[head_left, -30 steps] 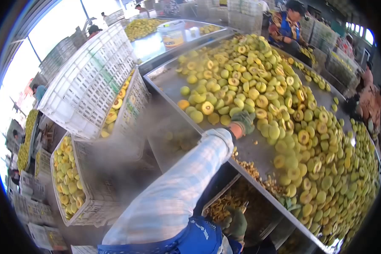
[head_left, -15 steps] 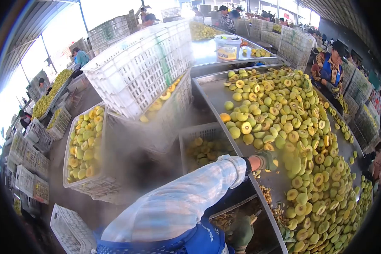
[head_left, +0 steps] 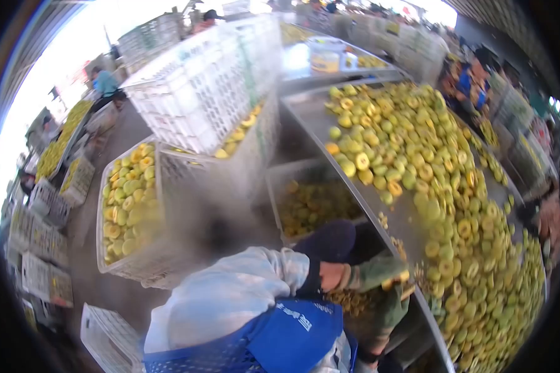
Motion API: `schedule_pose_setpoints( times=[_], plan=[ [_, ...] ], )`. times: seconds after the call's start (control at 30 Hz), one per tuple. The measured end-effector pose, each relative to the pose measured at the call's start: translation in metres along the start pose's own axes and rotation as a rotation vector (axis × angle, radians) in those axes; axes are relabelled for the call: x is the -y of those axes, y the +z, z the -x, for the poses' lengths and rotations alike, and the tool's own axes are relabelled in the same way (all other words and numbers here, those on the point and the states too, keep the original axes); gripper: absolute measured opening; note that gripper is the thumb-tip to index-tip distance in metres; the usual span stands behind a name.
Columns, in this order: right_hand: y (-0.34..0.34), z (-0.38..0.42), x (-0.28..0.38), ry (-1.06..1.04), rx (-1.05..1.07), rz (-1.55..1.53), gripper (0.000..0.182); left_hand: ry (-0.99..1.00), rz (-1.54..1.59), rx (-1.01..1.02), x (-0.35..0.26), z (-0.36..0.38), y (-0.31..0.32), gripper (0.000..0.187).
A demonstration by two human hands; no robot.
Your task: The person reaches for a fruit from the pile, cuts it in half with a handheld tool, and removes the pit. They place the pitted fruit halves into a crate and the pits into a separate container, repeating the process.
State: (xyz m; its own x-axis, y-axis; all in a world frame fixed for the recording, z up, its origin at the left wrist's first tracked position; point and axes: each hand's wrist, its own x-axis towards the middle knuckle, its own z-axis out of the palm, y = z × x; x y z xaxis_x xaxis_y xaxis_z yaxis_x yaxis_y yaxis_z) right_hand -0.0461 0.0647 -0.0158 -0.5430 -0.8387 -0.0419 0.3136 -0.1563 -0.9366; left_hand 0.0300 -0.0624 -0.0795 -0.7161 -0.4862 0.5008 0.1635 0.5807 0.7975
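Halved yellow-green fruits that look like peaches [head_left: 410, 149] are heaped on a metal-edged table, many with the cut face showing. My left hand [head_left: 376, 271], in a green glove, is closed around a yellow peach half [head_left: 389, 284] beside the table's near edge. My right hand [head_left: 392, 311], also gloved, is closed right below it, touching or almost touching the fruit. It grips a small tool with a pale tip [head_left: 407, 290], blurred and mostly hidden by the glove. Under both hands lies a pile of brownish pits or scraps [head_left: 353, 303].
A crate of fruit [head_left: 130, 205] stands at left, beside stacked white crates [head_left: 205, 81]. Another fruit crate [head_left: 314, 205] sits below the table rim [head_left: 354, 193]. A white bucket [head_left: 325, 56] stands on the far table. A co-worker [head_left: 470, 84] is across the table.
My left hand has drawn back from the fruit heap to the table's near edge, bringing a peach half. My right hand has risen to meet it. The view has shifted slightly.
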Motion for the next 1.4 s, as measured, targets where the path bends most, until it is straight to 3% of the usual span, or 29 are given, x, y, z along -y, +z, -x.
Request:
schedule_pose_setpoints(
  times=[0.03, 0.1, 0.13, 0.17, 0.2, 0.23, 0.3, 0.43, 0.77, 1.07, 1.17, 1.3, 1.4],
  plan=[
    [-0.002, -0.003, -0.008, 0.023, -0.013, -0.013, 0.042, -0.230, 0.199, 0.017, -0.025, -0.005, -0.011, 0.038],
    [0.019, 0.009, 0.029, 0.038, -0.041, 0.134, 0.036, -0.379, 0.637, -0.191, -0.031, -0.009, -0.011, 0.039],
    [0.009, 0.011, 0.023, 0.043, -0.004, 0.037, 0.034, -0.504, 1.059, -0.270, -0.059, -0.022, -0.021, 0.033],
    [0.014, 0.019, 0.034, 0.089, -0.109, 0.069, 0.032, -0.388, 0.992, -0.276, -0.080, -0.030, -0.029, 0.038],
    [0.013, 0.026, 0.038, 0.100, -0.147, 0.073, 0.031, -0.510, 1.170, -0.160, -0.079, -0.033, -0.037, 0.043],
    [0.012, 0.034, 0.039, 0.112, -0.157, 0.074, 0.031, -0.516, 1.075, -0.185, -0.081, -0.037, -0.037, 0.047],
    [0.022, 0.054, 0.069, 0.326, -0.115, 0.038, 0.030, -0.607, 1.236, -0.160, -0.095, -0.039, -0.040, 0.053],
    [0.026, 0.059, 0.065, 0.350, 0.032, -0.124, 0.030, -0.565, 1.079, -0.090, -0.115, -0.038, -0.030, 0.054],
    [0.026, 0.066, 0.076, 0.395, 0.038, -0.033, 0.038, -0.448, 0.849, 0.009, -0.119, -0.032, -0.020, 0.053],
    [0.015, 0.064, 0.085, 0.487, 0.175, 0.017, 0.038, -0.473, 0.722, 0.035, -0.124, -0.034, -0.022, 0.052],
    [0.013, 0.065, 0.081, 0.463, 0.190, 0.012, 0.037, -0.563, 0.756, 0.074, -0.124, -0.034, -0.025, 0.053],
    [0.005, 0.065, 0.075, 0.487, 0.247, -0.061, 0.036, -0.400, 0.464, 0.188, -0.117, -0.034, -0.025, 0.054],
    [0.004, 0.064, 0.083, 0.515, 0.271, -0.123, 0.035, -0.501, 0.620, 0.185, -0.123, -0.038, -0.026, 0.054]
  ],
)
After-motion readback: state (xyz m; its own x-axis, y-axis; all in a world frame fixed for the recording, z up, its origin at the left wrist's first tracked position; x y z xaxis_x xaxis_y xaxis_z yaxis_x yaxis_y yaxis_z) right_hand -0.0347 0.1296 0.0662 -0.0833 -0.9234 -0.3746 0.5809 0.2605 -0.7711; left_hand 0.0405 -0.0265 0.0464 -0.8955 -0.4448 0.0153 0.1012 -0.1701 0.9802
